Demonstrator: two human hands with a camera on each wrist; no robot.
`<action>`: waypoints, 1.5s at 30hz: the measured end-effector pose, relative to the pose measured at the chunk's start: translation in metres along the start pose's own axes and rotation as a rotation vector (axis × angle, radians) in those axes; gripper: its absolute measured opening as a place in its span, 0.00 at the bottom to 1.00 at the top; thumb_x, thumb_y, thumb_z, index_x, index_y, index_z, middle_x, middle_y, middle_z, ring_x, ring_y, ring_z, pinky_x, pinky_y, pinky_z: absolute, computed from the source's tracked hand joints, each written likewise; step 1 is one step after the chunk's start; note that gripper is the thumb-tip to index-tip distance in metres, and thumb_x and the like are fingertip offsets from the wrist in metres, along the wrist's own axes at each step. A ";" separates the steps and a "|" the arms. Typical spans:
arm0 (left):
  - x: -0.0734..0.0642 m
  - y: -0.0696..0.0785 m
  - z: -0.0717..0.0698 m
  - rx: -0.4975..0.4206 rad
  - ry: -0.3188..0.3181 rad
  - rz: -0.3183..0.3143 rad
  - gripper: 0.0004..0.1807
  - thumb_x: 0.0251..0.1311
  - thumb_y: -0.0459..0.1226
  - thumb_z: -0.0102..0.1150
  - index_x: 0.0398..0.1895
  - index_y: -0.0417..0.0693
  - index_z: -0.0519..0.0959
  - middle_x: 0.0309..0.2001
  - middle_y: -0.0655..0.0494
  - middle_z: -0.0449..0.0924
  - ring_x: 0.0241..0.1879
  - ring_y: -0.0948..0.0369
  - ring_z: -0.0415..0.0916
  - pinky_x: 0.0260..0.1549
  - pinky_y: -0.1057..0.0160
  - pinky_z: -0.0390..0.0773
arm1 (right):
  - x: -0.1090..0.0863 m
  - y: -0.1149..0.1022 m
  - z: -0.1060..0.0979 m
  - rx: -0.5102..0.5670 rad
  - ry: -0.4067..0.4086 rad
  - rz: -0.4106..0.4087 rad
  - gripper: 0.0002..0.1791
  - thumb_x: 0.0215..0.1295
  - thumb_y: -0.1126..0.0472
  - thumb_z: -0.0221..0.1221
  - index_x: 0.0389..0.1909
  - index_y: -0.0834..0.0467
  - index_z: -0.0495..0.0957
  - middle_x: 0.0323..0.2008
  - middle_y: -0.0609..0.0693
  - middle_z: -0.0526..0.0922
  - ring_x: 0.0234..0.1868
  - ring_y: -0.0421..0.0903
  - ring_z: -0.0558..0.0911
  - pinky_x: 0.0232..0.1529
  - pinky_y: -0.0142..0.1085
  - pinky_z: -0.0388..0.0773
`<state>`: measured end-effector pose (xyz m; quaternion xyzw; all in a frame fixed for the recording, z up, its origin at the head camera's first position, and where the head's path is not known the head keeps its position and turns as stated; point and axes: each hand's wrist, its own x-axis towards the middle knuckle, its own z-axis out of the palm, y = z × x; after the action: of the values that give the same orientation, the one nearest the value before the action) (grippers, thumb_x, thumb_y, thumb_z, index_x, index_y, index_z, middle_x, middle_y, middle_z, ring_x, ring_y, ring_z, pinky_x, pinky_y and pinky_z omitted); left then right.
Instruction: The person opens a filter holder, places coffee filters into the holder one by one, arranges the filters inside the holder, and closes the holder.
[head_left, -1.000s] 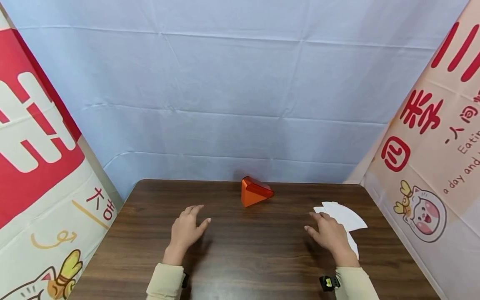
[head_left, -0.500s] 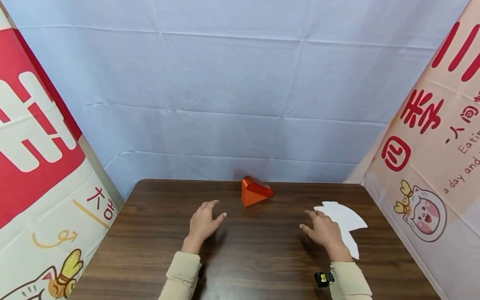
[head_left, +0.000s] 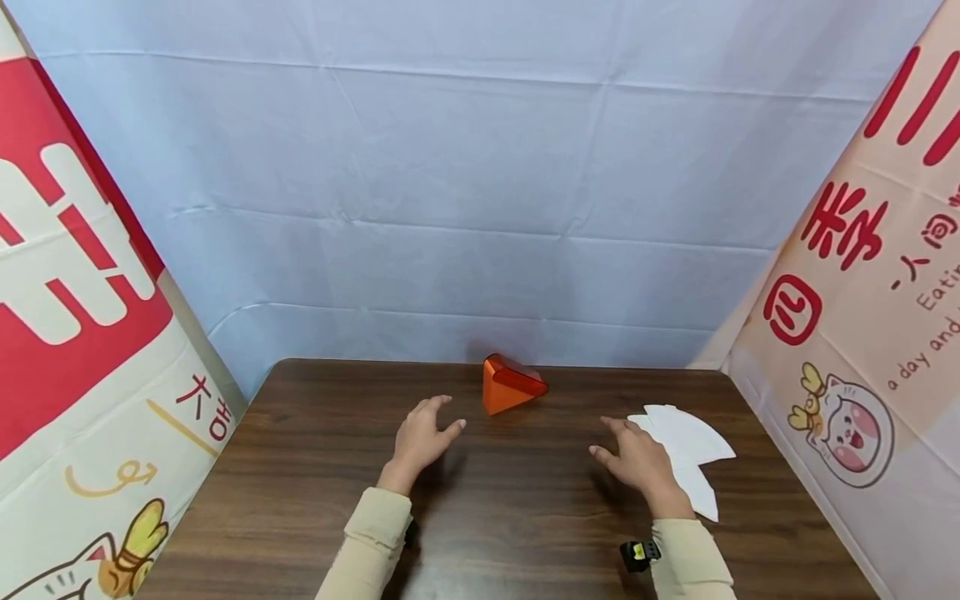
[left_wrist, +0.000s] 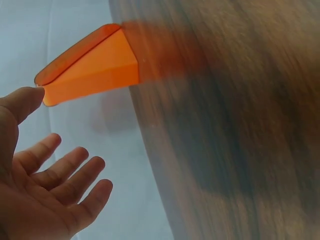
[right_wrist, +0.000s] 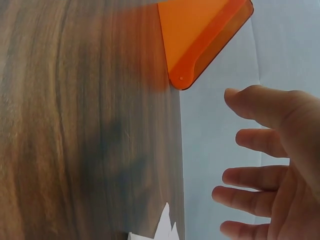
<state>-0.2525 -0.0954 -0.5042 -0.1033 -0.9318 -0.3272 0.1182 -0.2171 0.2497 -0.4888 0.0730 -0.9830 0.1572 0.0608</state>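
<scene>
An orange, see-through wedge-shaped holder [head_left: 510, 390] stands near the back edge of the table, with a triangular side facing forward. My left hand [head_left: 420, 438] is raised over the table to its front left, fingers spread and holding nothing. In the left wrist view the thumb overlaps a corner of the holder [left_wrist: 95, 70]. My right hand [head_left: 637, 460], also holding nothing, hovers at the front right with fingers loosely extended. White fan-shaped papers [head_left: 690, 435], like cone coffee filters, lie just beyond and right of it, partly hidden by the hand.
The dark wood-grain table [head_left: 510, 517] ends at a pale blue cloth backdrop [head_left: 465, 167]. Printed cloths hang at the left [head_left: 82, 350] and right [head_left: 847, 333] sides. A black wrist device [head_left: 639, 553] sits at the right sleeve.
My left hand has moved right and slightly forward, nearer the holder. The right hand has shifted a little left, uncovering more of the white papers. The holder and papers have stayed put.
</scene>
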 end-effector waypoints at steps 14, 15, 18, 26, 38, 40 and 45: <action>0.022 0.012 0.009 -0.144 -0.009 -0.051 0.27 0.55 0.47 0.63 0.57 0.46 0.73 0.53 0.46 0.74 0.52 0.48 0.71 0.45 0.48 0.73 | 0.012 -0.007 0.001 0.011 0.002 -0.045 0.33 0.58 0.49 0.62 0.60 0.64 0.69 0.54 0.68 0.72 0.49 0.67 0.73 0.37 0.58 0.73; 0.023 0.012 0.009 -0.149 -0.008 -0.048 0.27 0.55 0.47 0.63 0.57 0.45 0.73 0.53 0.45 0.74 0.52 0.48 0.71 0.46 0.48 0.72 | 0.012 -0.007 0.002 0.015 0.002 -0.046 0.33 0.58 0.48 0.62 0.60 0.64 0.69 0.54 0.67 0.72 0.49 0.66 0.73 0.37 0.57 0.73; 0.026 0.012 0.011 -0.161 -0.002 -0.051 0.27 0.55 0.46 0.64 0.56 0.44 0.73 0.52 0.45 0.75 0.51 0.48 0.71 0.46 0.49 0.72 | 0.014 -0.009 0.004 0.034 0.004 -0.052 0.33 0.58 0.48 0.61 0.60 0.64 0.69 0.54 0.67 0.72 0.50 0.65 0.73 0.38 0.57 0.73; 0.034 0.011 0.018 -0.226 -0.023 -0.058 0.27 0.55 0.44 0.65 0.57 0.43 0.73 0.53 0.43 0.74 0.53 0.47 0.70 0.47 0.48 0.72 | 0.019 -0.012 0.010 0.060 -0.002 -0.057 0.34 0.58 0.47 0.61 0.61 0.63 0.69 0.55 0.66 0.71 0.52 0.65 0.72 0.41 0.58 0.72; 0.048 0.011 0.030 -0.248 -0.010 -0.079 0.27 0.54 0.42 0.66 0.57 0.43 0.73 0.52 0.43 0.74 0.52 0.45 0.71 0.45 0.47 0.72 | 0.028 -0.019 0.015 0.045 -0.054 -0.070 0.33 0.59 0.49 0.61 0.61 0.63 0.68 0.57 0.66 0.69 0.53 0.65 0.71 0.42 0.57 0.72; 0.050 0.011 0.031 -0.250 -0.015 -0.086 0.27 0.54 0.42 0.66 0.57 0.43 0.72 0.52 0.43 0.74 0.51 0.46 0.71 0.46 0.48 0.72 | 0.029 -0.019 0.017 0.036 -0.059 -0.070 0.33 0.59 0.48 0.61 0.61 0.62 0.68 0.57 0.66 0.69 0.53 0.65 0.71 0.42 0.57 0.72; 0.055 0.013 0.036 -0.264 -0.025 -0.105 0.28 0.53 0.42 0.67 0.57 0.44 0.72 0.52 0.43 0.74 0.52 0.46 0.70 0.47 0.48 0.72 | 0.033 -0.020 0.019 0.030 -0.068 -0.066 0.33 0.58 0.48 0.61 0.62 0.60 0.69 0.57 0.65 0.69 0.53 0.64 0.72 0.42 0.59 0.71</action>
<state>-0.3064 -0.0566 -0.5081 -0.0730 -0.8862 -0.4514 0.0745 -0.2484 0.2202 -0.4962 0.1118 -0.9791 0.1670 0.0317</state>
